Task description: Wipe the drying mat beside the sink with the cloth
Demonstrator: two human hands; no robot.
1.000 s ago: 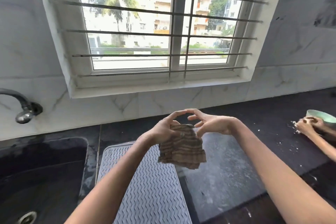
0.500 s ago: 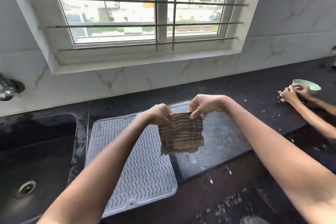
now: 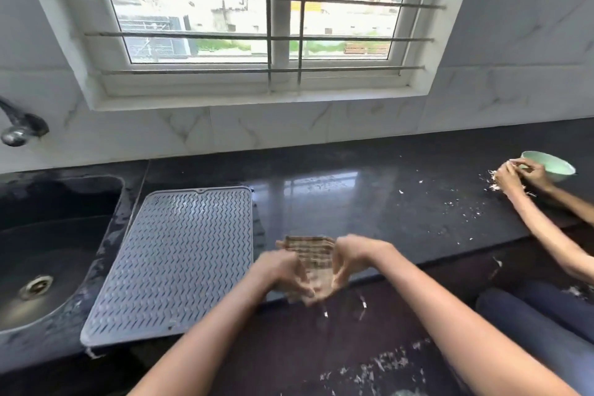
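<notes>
Both hands are closed on the cloth [image 3: 311, 262], a brown striped rag bunched between them: the left hand [image 3: 283, 273] grips its near-left edge and the right hand [image 3: 352, 259] its right side, fingers curled in. Motion blur smears the fingertips, so exactly how the fabric is folded cannot be told. The cloth hangs in the air over the front edge of the black counter [image 3: 385, 202], touching nothing but the hands.

From the hands, the drying mat [image 3: 180, 260] lies at about nine to ten o'clock, just beside them but not under them. It is a grey ribbed rectangle lying flat, its near corner slightly over the counter's front lip, and nothing rests on it. Past the mat, still at nine o'clock, sits the dark sink [image 3: 48, 235], with the tap [image 3: 19, 128] up at ten o'clock.

Out at two o'clock, well apart, another person's hands [image 3: 517, 175] work beside a pale green bowl [image 3: 551, 165], with white scraps scattered on the counter there.

The wiping itself looks not yet begun. The risks, as I judge them: a loose, bunched cloth would drag only a narrow strip across the ridges (and may snag on them), and a hard push toward the body could slide the overhanging mat off the counter edge.
</notes>
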